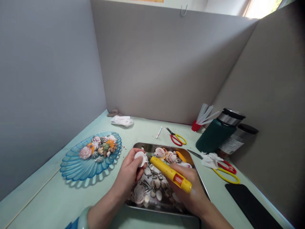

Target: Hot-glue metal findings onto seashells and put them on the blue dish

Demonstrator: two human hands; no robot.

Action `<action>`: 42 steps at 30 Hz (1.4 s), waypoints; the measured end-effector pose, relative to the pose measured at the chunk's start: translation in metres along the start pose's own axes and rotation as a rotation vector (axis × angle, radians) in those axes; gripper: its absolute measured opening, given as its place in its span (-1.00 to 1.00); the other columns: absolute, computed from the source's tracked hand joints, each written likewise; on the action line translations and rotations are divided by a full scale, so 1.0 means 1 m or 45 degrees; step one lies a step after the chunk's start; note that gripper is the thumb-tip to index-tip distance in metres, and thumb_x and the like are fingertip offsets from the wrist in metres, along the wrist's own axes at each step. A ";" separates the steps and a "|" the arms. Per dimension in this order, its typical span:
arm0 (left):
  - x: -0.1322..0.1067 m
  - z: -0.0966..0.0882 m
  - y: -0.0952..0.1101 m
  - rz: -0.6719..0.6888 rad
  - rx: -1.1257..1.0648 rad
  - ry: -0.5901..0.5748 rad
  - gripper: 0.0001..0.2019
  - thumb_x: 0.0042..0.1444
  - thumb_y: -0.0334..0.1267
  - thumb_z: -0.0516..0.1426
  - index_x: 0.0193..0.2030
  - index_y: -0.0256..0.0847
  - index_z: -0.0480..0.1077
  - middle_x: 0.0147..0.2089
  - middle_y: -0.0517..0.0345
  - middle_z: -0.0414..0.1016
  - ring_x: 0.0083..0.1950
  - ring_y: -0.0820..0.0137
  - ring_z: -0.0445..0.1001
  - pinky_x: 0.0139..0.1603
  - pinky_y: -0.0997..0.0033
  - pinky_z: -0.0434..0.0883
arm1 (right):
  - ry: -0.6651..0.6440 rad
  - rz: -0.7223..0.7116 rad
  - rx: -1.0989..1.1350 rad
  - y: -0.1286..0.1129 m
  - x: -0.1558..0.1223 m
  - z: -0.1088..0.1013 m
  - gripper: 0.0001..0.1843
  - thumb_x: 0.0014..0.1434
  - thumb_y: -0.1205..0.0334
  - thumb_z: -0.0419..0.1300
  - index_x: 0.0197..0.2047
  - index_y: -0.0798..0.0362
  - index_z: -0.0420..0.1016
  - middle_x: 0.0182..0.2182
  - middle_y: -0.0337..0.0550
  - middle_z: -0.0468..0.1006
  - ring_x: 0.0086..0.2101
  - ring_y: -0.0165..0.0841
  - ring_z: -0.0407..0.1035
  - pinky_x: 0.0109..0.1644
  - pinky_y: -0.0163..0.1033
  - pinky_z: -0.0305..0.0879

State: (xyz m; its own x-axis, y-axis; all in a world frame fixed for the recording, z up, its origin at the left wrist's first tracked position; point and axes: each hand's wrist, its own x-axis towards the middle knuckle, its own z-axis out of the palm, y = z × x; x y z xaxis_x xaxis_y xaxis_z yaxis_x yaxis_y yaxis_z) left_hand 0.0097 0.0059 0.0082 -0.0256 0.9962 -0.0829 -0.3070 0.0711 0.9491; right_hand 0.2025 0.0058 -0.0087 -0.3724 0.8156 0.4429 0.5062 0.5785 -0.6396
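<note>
My left hand (130, 173) is closed on a small white shell (140, 158), held over the left part of a steel tray (202, 186). In my right hand (188, 187) is a yellow glue gun (170, 174), its tip pointing up-left close to that shell. The tray holds several seashells (157, 184) and small metal pieces. Both hands hover above the tray near the table's front edge.
A blue glass plate (76, 167) with glued shells lies at the left. Red-and-yellow scissors (176, 139), a second pair (226, 171), crumpled tissue (209, 159), a red cup of sticks (200, 122), a green flask (218, 133), a jar (238, 140), a black phone (250, 206), white cloth (122, 121).
</note>
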 end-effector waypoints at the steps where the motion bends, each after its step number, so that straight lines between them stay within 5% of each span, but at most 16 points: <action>1: 0.000 0.000 0.000 -0.017 -0.018 -0.006 -0.85 0.06 -0.23 0.05 -0.21 -0.16 0.22 -0.59 0.40 0.28 -0.75 0.69 -0.02 -0.70 0.62 -0.12 | -0.001 -0.002 0.003 0.000 0.000 0.000 -0.93 0.04 0.38 0.09 -0.46 0.06 0.33 -0.57 -0.30 0.34 -0.55 -0.44 0.21 -0.47 -0.35 0.05; 15: 0.002 -0.004 0.002 -0.028 0.008 -0.014 -0.84 0.11 -0.15 0.06 -0.24 -0.16 0.22 -0.66 0.41 0.24 -0.75 0.67 -0.02 -0.73 0.65 -0.12 | -0.117 0.080 0.158 -0.007 0.005 -0.005 -0.74 0.19 0.17 0.11 -0.50 0.06 0.28 -0.58 -0.30 0.31 -0.55 -0.45 0.18 -0.47 -0.34 0.11; 26: 0.002 -0.003 0.001 0.018 0.011 -0.007 -0.75 0.07 -0.07 0.12 -0.20 -0.17 0.27 -0.68 0.45 0.16 -0.74 0.67 -0.04 -0.72 0.68 -0.12 | 0.018 0.042 0.114 0.001 -0.001 -0.003 -0.87 0.15 0.20 0.17 -0.32 0.05 0.51 -0.46 -0.17 0.54 -0.46 -0.30 0.42 -0.53 -0.31 0.28; 42: 0.002 -0.004 0.003 -0.033 -0.047 -0.057 -0.75 0.11 -0.10 0.07 -0.12 -0.17 0.27 -0.70 0.46 0.08 -0.74 0.65 -0.12 -0.72 0.63 -0.15 | 0.100 0.069 0.137 0.006 -0.002 -0.001 -0.87 0.14 0.18 0.19 -0.38 0.04 0.46 -0.48 -0.21 0.51 -0.47 -0.33 0.41 -0.44 -0.30 0.36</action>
State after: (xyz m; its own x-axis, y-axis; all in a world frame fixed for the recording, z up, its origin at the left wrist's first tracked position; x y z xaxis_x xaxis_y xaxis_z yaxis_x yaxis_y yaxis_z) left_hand 0.0051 0.0078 0.0098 0.0252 0.9954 -0.0927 -0.3421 0.0957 0.9348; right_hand 0.2073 0.0081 -0.0129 -0.2825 0.8464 0.4514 0.4359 0.5324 -0.7256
